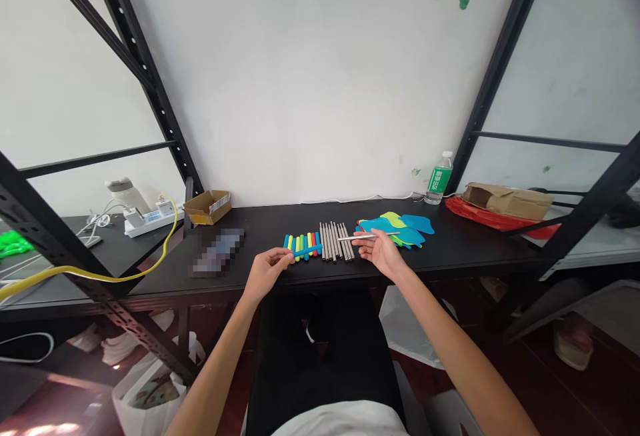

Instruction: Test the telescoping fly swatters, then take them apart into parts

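Observation:
My left hand [269, 268] pinches a blue tube [306, 251] near its left end, over a row of blue, yellow-green and red tubes [289, 241] on the black table. My right hand [381, 253] grips a thin metal rod [363, 237] between thumb and fingers, its free end pointing left. The rod and the blue tube are apart. Between the hands lies a row of similar grey metal rods [329, 243], side by side. Beyond my right hand is a pile of flat blue and yellow-green pieces [413, 226], partly covered by the hand.
A small open cardboard box [207, 208] and a blurred dark object [219, 253] are at left. A water bottle [439, 179] stands against the wall. Further right, a brown paper package [507, 201] rests on red plastic. Black shelf posts [155, 89] frame the table [450, 259].

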A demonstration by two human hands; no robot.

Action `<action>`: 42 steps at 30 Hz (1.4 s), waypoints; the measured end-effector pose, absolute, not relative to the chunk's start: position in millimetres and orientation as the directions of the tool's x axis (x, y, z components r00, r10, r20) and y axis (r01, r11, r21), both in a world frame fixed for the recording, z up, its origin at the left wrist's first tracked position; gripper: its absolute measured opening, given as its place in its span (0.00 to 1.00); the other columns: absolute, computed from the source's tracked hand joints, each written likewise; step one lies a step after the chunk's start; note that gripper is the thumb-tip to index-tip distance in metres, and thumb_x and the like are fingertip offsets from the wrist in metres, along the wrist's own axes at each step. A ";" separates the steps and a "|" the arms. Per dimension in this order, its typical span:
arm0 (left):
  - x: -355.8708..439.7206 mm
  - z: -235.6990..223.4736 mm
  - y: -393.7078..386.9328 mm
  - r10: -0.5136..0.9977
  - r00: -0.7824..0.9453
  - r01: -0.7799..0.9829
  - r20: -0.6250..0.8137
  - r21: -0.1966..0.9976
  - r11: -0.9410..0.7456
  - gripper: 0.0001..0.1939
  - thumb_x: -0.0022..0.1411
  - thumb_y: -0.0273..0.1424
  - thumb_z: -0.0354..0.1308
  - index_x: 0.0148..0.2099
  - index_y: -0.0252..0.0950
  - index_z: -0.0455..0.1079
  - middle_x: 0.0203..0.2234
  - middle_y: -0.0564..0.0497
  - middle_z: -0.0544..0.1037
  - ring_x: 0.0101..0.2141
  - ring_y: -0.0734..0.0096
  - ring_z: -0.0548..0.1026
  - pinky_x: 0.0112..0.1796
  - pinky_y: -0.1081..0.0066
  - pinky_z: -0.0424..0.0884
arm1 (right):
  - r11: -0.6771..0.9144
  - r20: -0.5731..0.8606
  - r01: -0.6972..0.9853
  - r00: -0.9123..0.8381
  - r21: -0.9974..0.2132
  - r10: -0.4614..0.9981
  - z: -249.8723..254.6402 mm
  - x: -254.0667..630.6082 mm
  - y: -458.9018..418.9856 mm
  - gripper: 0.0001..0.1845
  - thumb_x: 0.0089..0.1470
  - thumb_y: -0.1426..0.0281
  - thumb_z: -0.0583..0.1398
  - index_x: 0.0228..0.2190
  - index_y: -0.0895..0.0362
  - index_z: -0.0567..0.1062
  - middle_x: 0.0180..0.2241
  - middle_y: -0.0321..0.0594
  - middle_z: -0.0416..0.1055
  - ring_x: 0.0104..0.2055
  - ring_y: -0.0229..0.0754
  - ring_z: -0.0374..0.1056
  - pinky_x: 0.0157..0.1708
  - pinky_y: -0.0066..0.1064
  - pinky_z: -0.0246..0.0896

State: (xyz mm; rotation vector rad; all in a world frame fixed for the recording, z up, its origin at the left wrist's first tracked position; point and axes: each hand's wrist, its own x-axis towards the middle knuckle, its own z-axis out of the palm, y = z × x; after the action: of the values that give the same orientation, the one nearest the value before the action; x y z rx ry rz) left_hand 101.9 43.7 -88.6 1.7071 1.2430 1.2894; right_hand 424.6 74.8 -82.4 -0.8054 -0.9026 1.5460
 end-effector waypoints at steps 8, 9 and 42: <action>101.5 -88.9 43.8 0.940 0.071 0.281 0.334 0.897 -0.341 0.19 0.58 0.45 0.64 0.41 0.35 0.78 0.30 0.46 0.82 0.32 0.63 0.78 0.34 0.69 0.73 | -0.063 0.019 -0.519 -0.151 -0.853 0.988 -88.2 425.6 77.3 0.10 0.48 0.63 0.63 0.30 0.57 0.77 0.22 0.37 0.67 0.21 0.35 0.56 0.23 0.30 0.52; 101.4 -89.1 43.8 0.940 0.071 0.279 0.335 0.898 -0.341 0.18 0.58 0.45 0.64 0.41 0.35 0.78 0.30 0.46 0.82 0.32 0.64 0.77 0.34 0.69 0.73 | -0.058 0.022 -0.518 -0.147 -0.854 0.989 -88.7 424.9 77.4 0.09 0.47 0.64 0.65 0.29 0.57 0.76 0.21 0.35 0.64 0.21 0.34 0.54 0.22 0.29 0.50; 98.0 -96.2 49.1 0.938 0.060 0.279 0.343 0.896 -0.345 0.17 0.57 0.43 0.66 0.43 0.36 0.78 0.30 0.49 0.78 0.30 0.68 0.74 0.32 0.72 0.68 | -0.084 -0.008 -0.577 -0.133 -0.812 0.991 -87.4 427.6 77.9 0.17 0.55 0.56 0.63 0.31 0.59 0.79 0.24 0.41 0.71 0.24 0.38 0.64 0.25 0.28 0.62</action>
State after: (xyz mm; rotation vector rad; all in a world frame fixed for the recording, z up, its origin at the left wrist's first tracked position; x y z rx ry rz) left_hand 98.0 49.1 -96.2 1.6999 1.2260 1.3107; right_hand 427.6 77.9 -87.4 -0.7071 -0.7959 1.5652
